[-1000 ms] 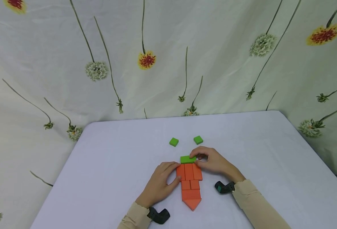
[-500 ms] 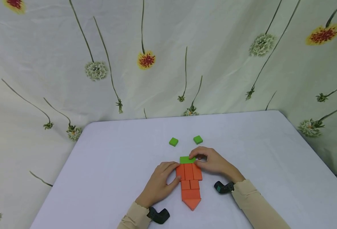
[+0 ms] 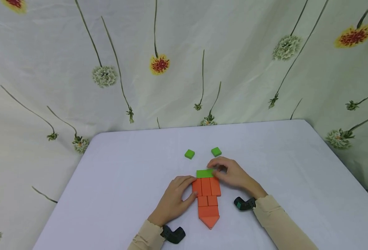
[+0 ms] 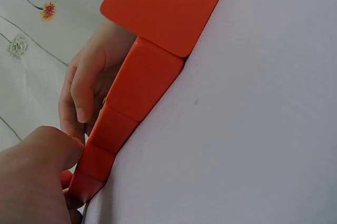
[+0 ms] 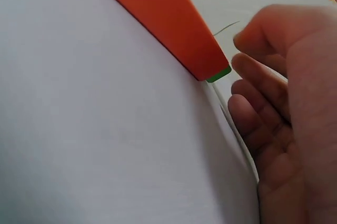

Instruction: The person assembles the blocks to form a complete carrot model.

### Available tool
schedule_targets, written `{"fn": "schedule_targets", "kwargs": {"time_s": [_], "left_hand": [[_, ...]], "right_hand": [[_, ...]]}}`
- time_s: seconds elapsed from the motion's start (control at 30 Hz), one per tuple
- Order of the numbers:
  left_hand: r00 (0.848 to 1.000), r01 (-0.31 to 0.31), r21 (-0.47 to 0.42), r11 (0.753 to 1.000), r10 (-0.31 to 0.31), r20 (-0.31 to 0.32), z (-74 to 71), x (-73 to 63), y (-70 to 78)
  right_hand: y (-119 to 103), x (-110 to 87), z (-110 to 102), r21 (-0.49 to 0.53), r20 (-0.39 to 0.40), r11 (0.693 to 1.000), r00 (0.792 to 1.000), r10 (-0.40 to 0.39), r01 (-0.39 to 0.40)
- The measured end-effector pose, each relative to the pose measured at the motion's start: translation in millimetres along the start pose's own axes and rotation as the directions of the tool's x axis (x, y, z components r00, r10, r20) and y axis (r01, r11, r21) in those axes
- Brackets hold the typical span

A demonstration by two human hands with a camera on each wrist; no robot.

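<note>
A row of flat orange blocks (image 3: 206, 187) lies on the table, ending in an orange triangular block (image 3: 209, 221) that points toward me. My left hand (image 3: 172, 201) holds the left orange block (image 3: 197, 186), index fingertip at its far corner and thumb at its near one. Against the far side of the orange pieces lies a long green block (image 3: 204, 173). My right hand (image 3: 234, 173) is just right of that green block, its fingers loosely bent. In the right wrist view the right fingertips (image 5: 243, 66) stand a little apart from the block's green end (image 5: 220, 73).
Two small green blocks, one on the left (image 3: 189, 154) and one on the right (image 3: 216, 151), lie beyond the arrangement. A white cloth covers the table (image 3: 124, 173). Behind it hangs a flower-patterned curtain (image 3: 177, 90). Each wrist wears a black device.
The right fingers have come off the long green block and lifted slightly away from it. The left hand and the orange blocks have stayed in place.
</note>
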State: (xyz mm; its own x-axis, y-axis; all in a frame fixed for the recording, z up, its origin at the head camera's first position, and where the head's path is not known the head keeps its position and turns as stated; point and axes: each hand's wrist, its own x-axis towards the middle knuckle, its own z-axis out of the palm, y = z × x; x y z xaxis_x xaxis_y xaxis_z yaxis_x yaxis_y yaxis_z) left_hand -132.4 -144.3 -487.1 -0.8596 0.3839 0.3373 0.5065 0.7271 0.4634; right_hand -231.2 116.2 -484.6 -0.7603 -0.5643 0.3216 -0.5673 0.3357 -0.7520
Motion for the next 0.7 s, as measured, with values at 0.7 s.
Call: {"fn": "schedule_targets", "kwargs": {"time_s": [0.7], "left_hand": [[1.0,0.016,0.005,1.0,-0.016,0.006,1.3,0.2,-0.2]], "right_hand": [[3.3,5.9,-4.3,-0.184,-0.268,0.97,0.958,0.106,-0.159]]}}
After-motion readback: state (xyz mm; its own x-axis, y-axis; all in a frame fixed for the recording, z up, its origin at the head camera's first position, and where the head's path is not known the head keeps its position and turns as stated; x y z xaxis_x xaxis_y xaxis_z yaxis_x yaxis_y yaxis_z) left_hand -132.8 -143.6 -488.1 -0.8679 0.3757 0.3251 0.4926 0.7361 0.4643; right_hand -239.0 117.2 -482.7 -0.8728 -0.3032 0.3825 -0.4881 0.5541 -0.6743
